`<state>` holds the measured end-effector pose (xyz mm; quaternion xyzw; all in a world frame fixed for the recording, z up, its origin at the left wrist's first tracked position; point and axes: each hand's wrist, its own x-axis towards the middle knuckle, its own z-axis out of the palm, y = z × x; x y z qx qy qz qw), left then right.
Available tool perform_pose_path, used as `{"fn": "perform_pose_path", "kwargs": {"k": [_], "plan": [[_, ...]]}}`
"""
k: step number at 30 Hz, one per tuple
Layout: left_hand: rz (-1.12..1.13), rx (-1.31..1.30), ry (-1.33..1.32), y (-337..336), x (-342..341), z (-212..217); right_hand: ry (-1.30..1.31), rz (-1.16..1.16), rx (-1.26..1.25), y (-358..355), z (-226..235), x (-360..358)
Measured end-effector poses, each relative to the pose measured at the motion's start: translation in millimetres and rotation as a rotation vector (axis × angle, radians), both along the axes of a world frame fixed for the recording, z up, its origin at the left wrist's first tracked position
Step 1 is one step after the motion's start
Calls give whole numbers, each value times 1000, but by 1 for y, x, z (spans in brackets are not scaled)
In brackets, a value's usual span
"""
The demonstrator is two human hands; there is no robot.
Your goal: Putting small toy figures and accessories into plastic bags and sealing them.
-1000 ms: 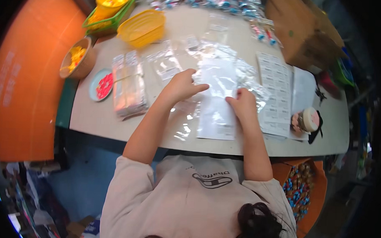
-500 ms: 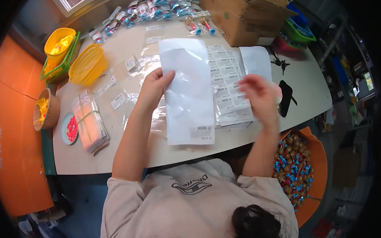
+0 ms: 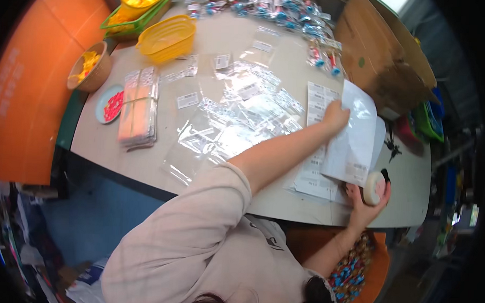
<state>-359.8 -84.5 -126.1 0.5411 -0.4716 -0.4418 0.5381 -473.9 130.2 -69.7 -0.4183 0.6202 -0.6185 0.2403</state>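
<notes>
My left hand (image 3: 337,115) is closed on the edge of a white backing sheet (image 3: 355,139), which has one label near its lower end. The sheet lies over a stack of label sheets (image 3: 312,178) printed with rows of small labels. At the table's right front, my right hand (image 3: 364,209) grips a thick round white thing with a pale pinkish face (image 3: 375,188), perhaps a roll or small tub. It sits against the white sheet's lower corner. Left of the stack lie clear plastic bags (image 3: 246,119), several with labels stuck on.
A banded bundle of bags (image 3: 139,108), a dish of red bits (image 3: 111,105) and a yellow basket (image 3: 167,39) stand at left. Packed toys (image 3: 282,11) pile up at the back beside a cardboard box (image 3: 371,54). Below the right edge is an orange bin of small toys (image 3: 350,273).
The view has swung right. The white sheet has moved right, from in front of me to over the label stack. My right hand, empty-looking before, now holds the round white thing.
</notes>
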Motion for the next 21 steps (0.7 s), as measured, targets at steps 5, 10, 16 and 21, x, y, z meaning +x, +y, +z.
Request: {"fn": "perform_pose_path", "kwargs": {"k": [5,10,16,21], "plan": [[-97,-33,-24,20,-24,7,515,-214,-242,30,53,-46],[-268,0,-159,41,-47,8,464,-239,-317,11,82,-23],[-156,-126,-213,63,-24,23,420,-44,-137,-28,13,-5],[-290,-328,-367,67,86,48,381,-61,80,-25,-3,2]]}}
